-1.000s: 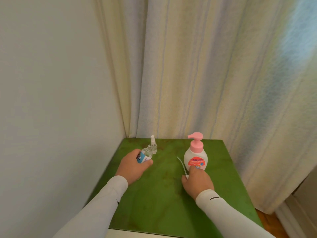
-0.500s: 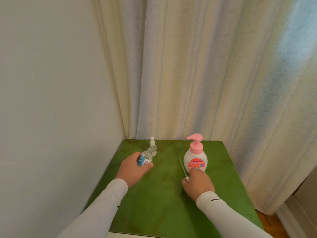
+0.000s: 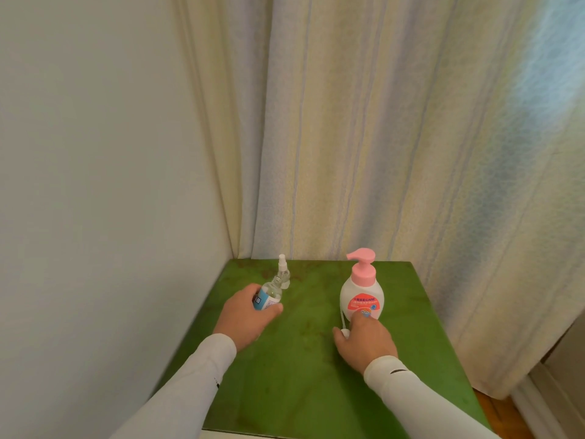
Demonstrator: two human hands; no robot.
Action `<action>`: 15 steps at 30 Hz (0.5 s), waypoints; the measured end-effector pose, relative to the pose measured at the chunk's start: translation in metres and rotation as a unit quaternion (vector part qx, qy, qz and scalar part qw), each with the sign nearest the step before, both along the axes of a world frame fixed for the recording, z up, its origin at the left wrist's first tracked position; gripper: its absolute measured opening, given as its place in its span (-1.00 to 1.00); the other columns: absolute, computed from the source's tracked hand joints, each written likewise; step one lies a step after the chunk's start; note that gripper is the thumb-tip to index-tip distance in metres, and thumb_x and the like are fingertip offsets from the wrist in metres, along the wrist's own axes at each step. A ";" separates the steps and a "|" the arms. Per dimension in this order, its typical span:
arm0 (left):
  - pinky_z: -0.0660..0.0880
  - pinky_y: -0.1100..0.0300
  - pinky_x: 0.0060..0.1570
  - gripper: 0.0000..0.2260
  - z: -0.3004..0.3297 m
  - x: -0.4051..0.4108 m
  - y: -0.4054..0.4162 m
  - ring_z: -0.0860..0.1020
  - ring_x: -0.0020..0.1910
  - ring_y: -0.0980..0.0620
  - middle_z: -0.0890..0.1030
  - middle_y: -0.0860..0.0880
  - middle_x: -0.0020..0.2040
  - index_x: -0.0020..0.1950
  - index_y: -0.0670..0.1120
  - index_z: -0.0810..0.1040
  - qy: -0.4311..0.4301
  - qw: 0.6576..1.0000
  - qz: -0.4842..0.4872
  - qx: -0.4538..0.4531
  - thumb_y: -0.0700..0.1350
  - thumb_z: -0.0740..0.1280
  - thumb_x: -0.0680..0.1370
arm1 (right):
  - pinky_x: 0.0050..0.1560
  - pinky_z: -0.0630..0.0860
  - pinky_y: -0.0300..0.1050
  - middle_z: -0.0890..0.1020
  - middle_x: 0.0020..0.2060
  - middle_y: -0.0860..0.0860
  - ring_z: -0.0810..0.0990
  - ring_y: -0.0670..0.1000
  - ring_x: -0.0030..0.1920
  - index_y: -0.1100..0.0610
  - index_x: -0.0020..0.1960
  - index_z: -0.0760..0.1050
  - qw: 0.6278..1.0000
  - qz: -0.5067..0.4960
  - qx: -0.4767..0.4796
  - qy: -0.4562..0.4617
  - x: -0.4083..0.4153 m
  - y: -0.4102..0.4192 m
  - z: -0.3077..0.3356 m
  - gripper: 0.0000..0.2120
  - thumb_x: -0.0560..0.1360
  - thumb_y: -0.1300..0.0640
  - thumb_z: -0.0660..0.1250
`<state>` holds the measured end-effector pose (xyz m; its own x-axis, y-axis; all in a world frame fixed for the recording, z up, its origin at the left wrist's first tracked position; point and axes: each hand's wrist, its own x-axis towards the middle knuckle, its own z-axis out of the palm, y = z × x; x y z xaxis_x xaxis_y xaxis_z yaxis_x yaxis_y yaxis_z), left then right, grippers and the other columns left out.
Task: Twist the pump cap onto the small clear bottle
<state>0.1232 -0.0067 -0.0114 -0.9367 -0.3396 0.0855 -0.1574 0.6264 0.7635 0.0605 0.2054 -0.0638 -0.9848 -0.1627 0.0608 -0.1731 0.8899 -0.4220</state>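
My left hand (image 3: pixel 245 316) grips a small clear bottle (image 3: pixel 268 296) with a blue and white label, tilted with its open neck pointing away from me. Just behind it a tiny clear spray bottle (image 3: pixel 282 271) stands on the green table (image 3: pixel 304 375). My right hand (image 3: pixel 364 342) pinches a small white cap with a thin tube (image 3: pixel 343 324) that sticks up from the fingers. One fingertip of that hand touches the front of a white pump bottle (image 3: pixel 361 289) with a pink pump and a red label, which stands upright.
The green table sits in a corner, with a pale wall (image 3: pixel 95 185) on the left and a striped curtain (image 3: pixel 380 137) behind and to the right. Wooden floor (image 3: pixel 493 407) shows past the table's right edge.
The thin tube in my right hand has swung more upright and closer to the pump bottle. My left hand and its bottle have hardly moved.
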 end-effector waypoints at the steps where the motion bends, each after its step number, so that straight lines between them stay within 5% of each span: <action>1: 0.43 0.37 -0.32 -0.78 0.000 0.000 0.000 0.57 -0.17 0.16 0.58 0.10 -0.11 -0.03 0.09 0.47 -0.001 1.000 0.000 0.001 0.09 0.43 0.43 | -0.20 0.56 -0.19 0.61 -0.11 0.00 0.60 0.02 -0.17 0.09 0.03 0.42 1.000 0.000 -0.001 0.001 0.000 0.000 0.000 -0.68 0.49 -0.15 0.19; 15: 0.40 0.41 -0.37 -0.79 0.001 0.002 0.000 0.57 -0.19 0.15 0.59 0.10 -0.12 -0.02 0.07 0.49 -0.006 1.000 0.002 0.014 0.07 0.43 0.44 | -0.35 0.39 -0.26 0.52 -0.23 -0.05 0.51 -0.02 -0.28 0.09 0.03 0.44 1.000 -0.007 -0.011 0.016 0.001 0.000 -0.001 -0.65 0.49 -0.18 0.18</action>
<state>0.1250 -0.0067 -0.0106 -0.9363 -0.3454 0.0643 -0.1695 0.6043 0.7785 0.0616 0.2053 -0.0652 -0.9844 -0.1476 0.0954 -0.1746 0.8828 -0.4360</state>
